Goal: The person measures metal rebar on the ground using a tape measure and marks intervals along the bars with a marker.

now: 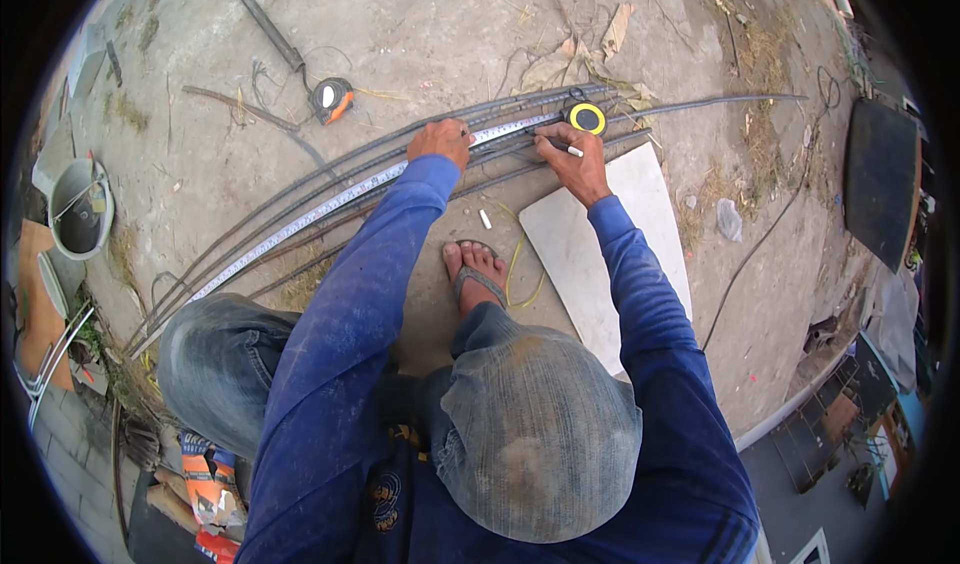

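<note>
Left hand (440, 142) is pinching the tape (300, 226), far as I can tell; right hand (580, 166) pinches a marker (574, 151). If the left grip slackens, tape could skid off the rods (700, 104).

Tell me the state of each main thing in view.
Yellow tape measure: blade pulled out
Orange tape measure: no blade showing
Marker: held in right hand
Left hand: at the blade
Rods: lying side by side
White board: lying flat
Bucket: open
</note>
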Motion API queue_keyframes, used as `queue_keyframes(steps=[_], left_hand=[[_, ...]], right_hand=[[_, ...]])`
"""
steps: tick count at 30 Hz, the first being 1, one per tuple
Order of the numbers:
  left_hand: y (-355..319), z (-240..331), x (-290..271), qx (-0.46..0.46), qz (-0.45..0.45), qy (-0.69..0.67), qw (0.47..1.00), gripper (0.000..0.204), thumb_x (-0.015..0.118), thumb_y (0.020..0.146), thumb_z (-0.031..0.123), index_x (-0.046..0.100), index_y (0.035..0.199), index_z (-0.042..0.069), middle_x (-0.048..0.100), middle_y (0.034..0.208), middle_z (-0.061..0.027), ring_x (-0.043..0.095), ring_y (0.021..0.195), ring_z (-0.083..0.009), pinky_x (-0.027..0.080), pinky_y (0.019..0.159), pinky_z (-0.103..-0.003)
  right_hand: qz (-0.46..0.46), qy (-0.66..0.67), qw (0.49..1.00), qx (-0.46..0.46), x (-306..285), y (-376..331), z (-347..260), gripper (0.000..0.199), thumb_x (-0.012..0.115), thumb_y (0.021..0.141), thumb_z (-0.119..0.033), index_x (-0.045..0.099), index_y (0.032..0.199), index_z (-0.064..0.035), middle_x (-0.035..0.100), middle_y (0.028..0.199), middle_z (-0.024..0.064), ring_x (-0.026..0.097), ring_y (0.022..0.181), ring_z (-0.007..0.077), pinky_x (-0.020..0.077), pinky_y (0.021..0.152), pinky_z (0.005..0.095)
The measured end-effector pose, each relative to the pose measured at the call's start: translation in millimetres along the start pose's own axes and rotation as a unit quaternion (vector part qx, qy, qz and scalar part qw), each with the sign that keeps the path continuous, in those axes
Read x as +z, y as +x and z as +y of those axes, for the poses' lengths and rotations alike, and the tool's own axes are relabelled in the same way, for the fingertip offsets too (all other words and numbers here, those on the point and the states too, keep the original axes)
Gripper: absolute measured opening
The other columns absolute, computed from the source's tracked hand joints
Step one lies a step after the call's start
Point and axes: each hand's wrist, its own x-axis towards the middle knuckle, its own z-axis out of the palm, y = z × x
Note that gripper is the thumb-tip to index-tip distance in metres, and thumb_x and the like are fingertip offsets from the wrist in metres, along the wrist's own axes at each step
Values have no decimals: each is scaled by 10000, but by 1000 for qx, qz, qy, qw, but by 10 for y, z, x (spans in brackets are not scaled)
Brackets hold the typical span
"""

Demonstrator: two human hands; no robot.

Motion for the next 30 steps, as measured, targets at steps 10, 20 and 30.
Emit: queue_keyframes(steps=[10,20,30], left_hand=[[-7,41,-50,-21,-13,11,1000,247,637,916,387,745,1053,212,728,1000,-119,672,1003,-347,523,864,-457],[-3,24,-43,-32,-22,6,999,242,631,920,393,749,1052,229,733,994,-98,671,1015,-328,522,881,-451],[-27,62,-83,-13,-19,-20,1000,233,656,902,379,745,1029,205,712,1040,-135,656,1011,-364,517,871,-464]], right_hand=[[2,-25,1000,2,6,-15,-6,205,699,834,-156,750,1005,-55,747,933,117,707,890,221,520,817,336],[65,-12,997,-38,-68,-110,-236,191,694,858,-158,740,988,-27,738,882,144,707,816,224,523,762,314],[96,-436,860,-248,-271,212,30,288,662,905,-297,628,1158,-163,666,1112,59,539,1200,308,416,942,499]])
